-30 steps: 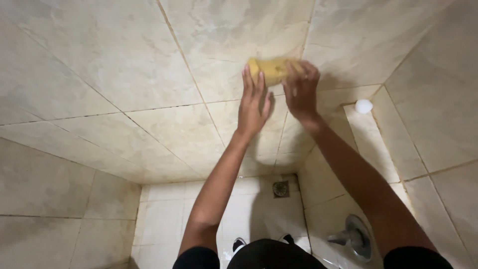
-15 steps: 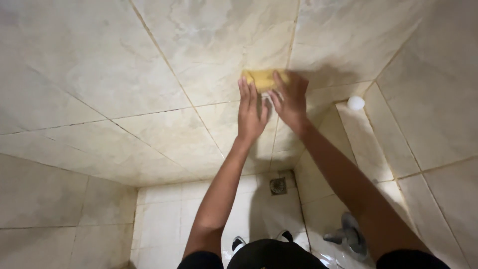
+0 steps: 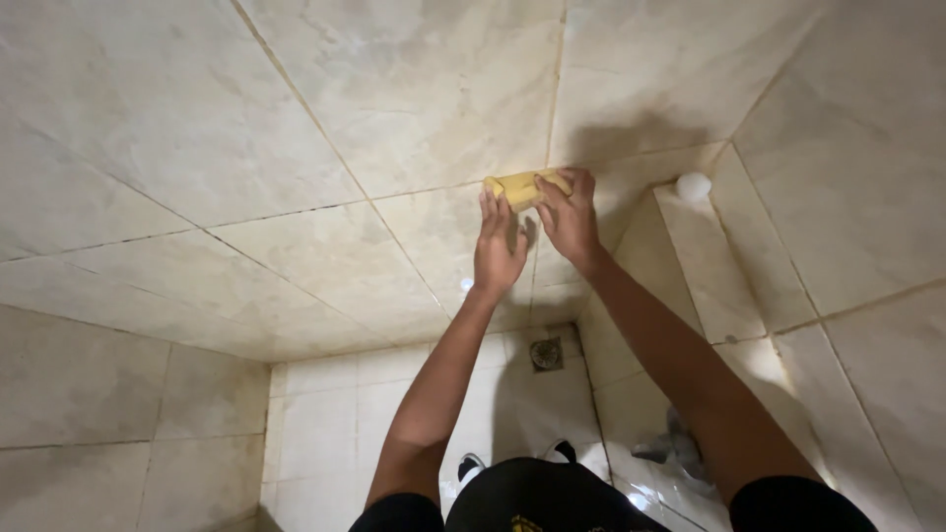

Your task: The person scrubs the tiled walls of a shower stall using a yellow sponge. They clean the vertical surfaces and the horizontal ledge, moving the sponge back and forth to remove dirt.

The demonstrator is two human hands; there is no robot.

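**Yellow sponge pressed to tiled wall, two hands on it**

Yellow sponge (image 3: 522, 187), rectangular, flat against the beige marbled wall tile (image 3: 414, 89). It sits on a horizontal grout line, just left of the wall's inside corner, where a side wall (image 3: 857, 197) turns off to the right.

Right hand (image 3: 569, 219): fingers curled over the sponge's right end, thumb underneath; closed around that end and holding it to the tile. Knuckles face the camera; forearm runs down to the lower right edge of view.

Left hand (image 3: 499, 251): opened out, fingers straight and slightly spread, pointing up. Fingertips touch the sponge's lower left edge; the palm lies on or just off the tile below it, cannot tell which. Nothing is clasped in this hand. Forearm runs down to the bottom middle of view.

Both hands sit close, thumbs side by side, with their shadow falling on the tile between and above.

Around them: a small white round knob (image 3: 694, 186) sits near the corner, right of the sponge and apart from it. Far below, a light tiled floor (image 3: 325, 424) with a square drain (image 3: 547, 354) near the foot of the wall. A metal tap fitting (image 3: 675, 448) shows at the lower right, beside the right forearm. Dark clothing at the bottom edge.
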